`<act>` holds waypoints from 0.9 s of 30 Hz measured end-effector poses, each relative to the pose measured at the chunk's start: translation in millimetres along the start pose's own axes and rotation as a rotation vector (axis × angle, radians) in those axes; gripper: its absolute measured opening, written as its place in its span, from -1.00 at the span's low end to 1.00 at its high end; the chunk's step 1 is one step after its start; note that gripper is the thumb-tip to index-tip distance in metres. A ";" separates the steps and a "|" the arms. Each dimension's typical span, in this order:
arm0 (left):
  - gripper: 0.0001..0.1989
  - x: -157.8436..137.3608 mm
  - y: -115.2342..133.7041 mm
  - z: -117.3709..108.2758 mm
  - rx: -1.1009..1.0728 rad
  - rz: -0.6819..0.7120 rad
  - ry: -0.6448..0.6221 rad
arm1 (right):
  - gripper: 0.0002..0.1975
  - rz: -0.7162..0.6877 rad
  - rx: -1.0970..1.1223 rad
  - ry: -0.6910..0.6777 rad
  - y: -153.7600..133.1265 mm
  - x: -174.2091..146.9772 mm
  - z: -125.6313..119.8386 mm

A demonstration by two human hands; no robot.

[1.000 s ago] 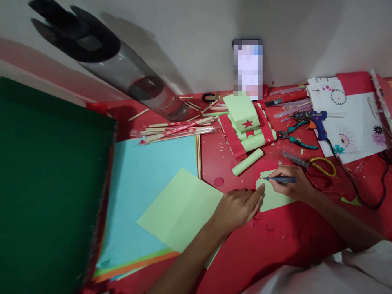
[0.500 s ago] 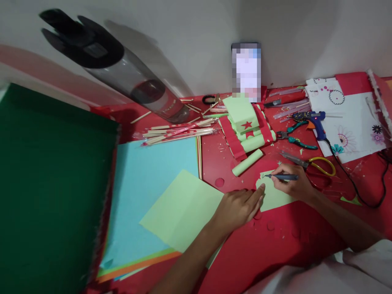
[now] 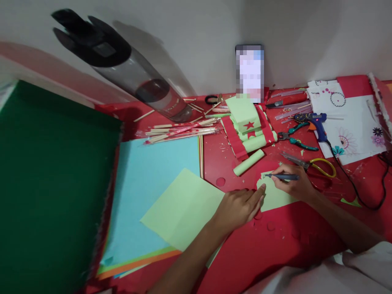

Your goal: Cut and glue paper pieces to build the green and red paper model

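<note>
My right hand (image 3: 292,182) grips a dark pen (image 3: 286,177), its tip on the upper left part of a small light-green paper (image 3: 277,196). A short dark line shows at the tip. Fingers extended, my left hand (image 3: 240,208) rests with its fingertips on that paper's left edge and lies partly over a larger light-green sheet (image 3: 180,208). Above the hands lies a rolled green paper tube (image 3: 248,162). Behind it stands a green paper piece with a red star (image 3: 246,114) and red strips. Scissors (image 3: 321,167) with yellow handles lie just beyond my right hand.
Coloured sheets (image 3: 131,196) and wrapped sticks (image 3: 183,130) lie left of centre, beside a tall bottle (image 3: 153,90) and a green board (image 3: 52,183). A phone (image 3: 250,73) leans on the wall. Pliers (image 3: 298,139) and a corded glue gun (image 3: 318,122) lie right.
The pen line on the small green paper has grown slightly. Both hands keep nearly the same place; the whole view has shifted a little, so things appear slightly further right.
</note>
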State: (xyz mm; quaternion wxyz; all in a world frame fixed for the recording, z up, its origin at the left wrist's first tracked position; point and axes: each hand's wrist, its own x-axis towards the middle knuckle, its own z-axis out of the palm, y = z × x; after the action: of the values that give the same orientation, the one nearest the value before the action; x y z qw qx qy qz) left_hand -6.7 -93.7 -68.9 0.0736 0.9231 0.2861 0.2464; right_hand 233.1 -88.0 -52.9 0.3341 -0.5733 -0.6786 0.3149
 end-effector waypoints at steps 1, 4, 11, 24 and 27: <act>-0.73 -0.1 -0.1 0.1 0.000 0.001 -0.002 | -0.96 0.000 0.004 -0.003 0.2 -0.1 0.2; -0.74 -0.4 0.0 0.1 0.004 -0.004 -0.009 | -0.97 -0.011 0.019 -0.020 1.0 -0.3 0.8; -0.74 -0.1 0.6 -0.3 0.010 -0.006 -0.002 | -0.95 -0.007 0.053 -0.057 2.6 0.1 1.3; -0.73 -0.9 0.8 -0.1 -0.004 -0.028 -0.021 | -0.95 0.044 0.011 -0.049 1.6 -0.9 -0.8; -0.73 -1.6 0.5 0.3 -0.009 -0.031 -0.020 | -0.94 0.050 0.019 -0.061 1.4 -0.1 -1.8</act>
State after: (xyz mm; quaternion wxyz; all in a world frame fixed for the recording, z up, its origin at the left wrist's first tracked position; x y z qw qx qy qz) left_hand -7.5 -95.0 -69.6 0.0845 0.9206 0.2983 0.2375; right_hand 235.4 -87.8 -52.9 0.3104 -0.5770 -0.6711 0.3468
